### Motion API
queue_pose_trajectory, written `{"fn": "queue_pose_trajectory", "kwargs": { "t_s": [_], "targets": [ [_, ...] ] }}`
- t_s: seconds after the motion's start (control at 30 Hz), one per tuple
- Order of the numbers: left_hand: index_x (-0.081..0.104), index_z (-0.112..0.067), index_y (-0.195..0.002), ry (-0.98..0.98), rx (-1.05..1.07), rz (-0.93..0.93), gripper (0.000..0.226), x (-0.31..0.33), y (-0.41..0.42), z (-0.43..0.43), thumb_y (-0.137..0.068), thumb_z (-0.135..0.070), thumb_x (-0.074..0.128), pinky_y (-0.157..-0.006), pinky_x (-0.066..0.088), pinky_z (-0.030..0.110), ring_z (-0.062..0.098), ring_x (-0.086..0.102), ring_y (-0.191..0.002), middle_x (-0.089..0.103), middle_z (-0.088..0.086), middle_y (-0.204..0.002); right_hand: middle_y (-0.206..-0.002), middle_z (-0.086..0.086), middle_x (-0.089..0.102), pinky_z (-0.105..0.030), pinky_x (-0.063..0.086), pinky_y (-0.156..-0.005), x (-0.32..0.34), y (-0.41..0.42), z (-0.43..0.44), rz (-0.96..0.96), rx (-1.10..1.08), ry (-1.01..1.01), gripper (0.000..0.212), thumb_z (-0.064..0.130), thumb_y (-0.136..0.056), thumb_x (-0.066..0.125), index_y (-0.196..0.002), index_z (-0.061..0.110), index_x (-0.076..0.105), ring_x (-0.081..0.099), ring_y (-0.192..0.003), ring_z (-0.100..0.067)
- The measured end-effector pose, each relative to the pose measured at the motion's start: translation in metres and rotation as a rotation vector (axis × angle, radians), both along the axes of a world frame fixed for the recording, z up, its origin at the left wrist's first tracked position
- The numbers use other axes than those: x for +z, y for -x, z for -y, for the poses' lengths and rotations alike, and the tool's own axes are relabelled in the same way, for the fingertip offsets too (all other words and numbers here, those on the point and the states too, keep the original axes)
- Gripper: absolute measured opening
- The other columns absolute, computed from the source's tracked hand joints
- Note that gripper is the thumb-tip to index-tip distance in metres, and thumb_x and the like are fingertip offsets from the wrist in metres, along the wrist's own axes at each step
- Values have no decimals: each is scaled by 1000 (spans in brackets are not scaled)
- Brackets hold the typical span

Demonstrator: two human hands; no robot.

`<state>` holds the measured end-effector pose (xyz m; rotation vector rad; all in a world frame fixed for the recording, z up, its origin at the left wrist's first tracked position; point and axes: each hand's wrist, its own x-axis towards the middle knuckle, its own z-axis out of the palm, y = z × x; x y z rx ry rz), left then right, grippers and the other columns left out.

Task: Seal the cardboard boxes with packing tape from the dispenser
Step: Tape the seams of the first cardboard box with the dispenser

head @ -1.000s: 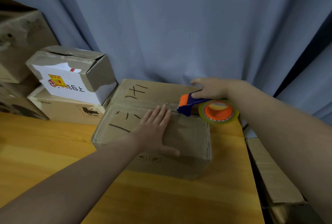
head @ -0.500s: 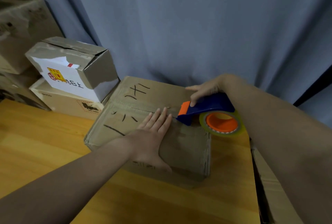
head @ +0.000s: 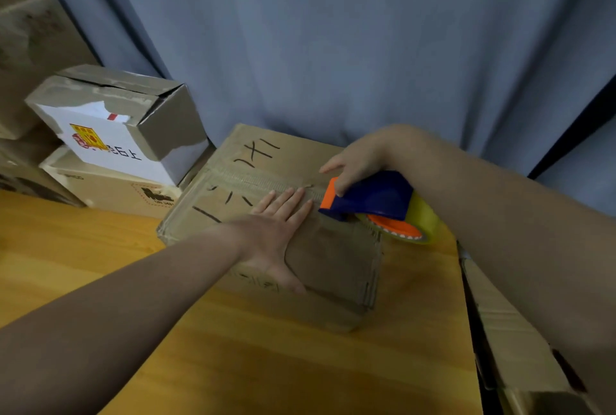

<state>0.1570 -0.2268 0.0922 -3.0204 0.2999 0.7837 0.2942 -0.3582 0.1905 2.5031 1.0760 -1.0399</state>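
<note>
Wood table first. The cardboard box sits on it near the far right corner w/ flaps down, black marker scribbles on top.

The bit that matters imo is the center seam. Its long axis runs left-right across the box top, a little diagonal from this angle, and there looks to be a tape strip on it already. Can't tell how fresh.

The tape dispenser is parked at the right end of that seam, orange nose pointing left straight down the line. Its yellowish roll hangs out past the box's right edge, over the table.

Right hand is on top of the dispenser, fingers wrapped over the blue body, gripping it. So that's obv the working hand.

Left hand lies flat on the near flap, fingers straight and pressing down. Its fingertips reach the seam just beside the orange nose, not quite touching afaict.

So any run leftward along the seam goes right thru where those fingertips are. Prob needs the left hand to shift first.
</note>
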Motion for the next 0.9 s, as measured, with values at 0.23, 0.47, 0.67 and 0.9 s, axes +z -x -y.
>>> {"fn": "queue_pose_trajectory", "kwargs": {
  "t_s": [0.23, 0.47, 0.67, 0.9],
  "targets": [
    [-24, -15, -147, 95, 107, 107, 129, -8, 1, -1, -58, -95, 23, -117, -14, 37, 13, -16, -145, -14, 2, -159, -129, -7, 51, -35, 36, -77, -19, 47, 34, 514, 168, -17, 65, 71, -84, 47, -139, 37, 39, 51, -115, -30],
    [-6, -24, -153, 97, 203, 255, 108, -19, 0, 4, -69, -89, 16, -118, -9, 39, 13, -7, -147, -8, -4, -160, -120, -4, 50, -39, 46, -82, -13, 36, 70, 534, 192, -132, 64, 60, -85, 57, -142, 49, 30, 52, -110, -28],
    [-8, -28, -152, 29, 335, 270, 115, -15, 4, -52, -56, -92, -7, -118, -7, 39, 17, -10, -147, -14, 5, -159, -127, -5, 44, -34, 38, -85, -37, 35, 108, 535, 99, -191, 70, 59, -90, 49, -147, 52, 10, 47, -113, -26],
    [-4, -11, -153, 131, 265, 299, 110, -20, -11, 31, -73, -84, 18, -120, 2, 38, 21, -7, -147, -8, 9, -160, -135, -7, 39, -42, 37, -92, -46, 30, 101, 507, 77, -219, 67, 51, -92, 50, -147, 52, 11, 44, -119, -29]
  ]
}}
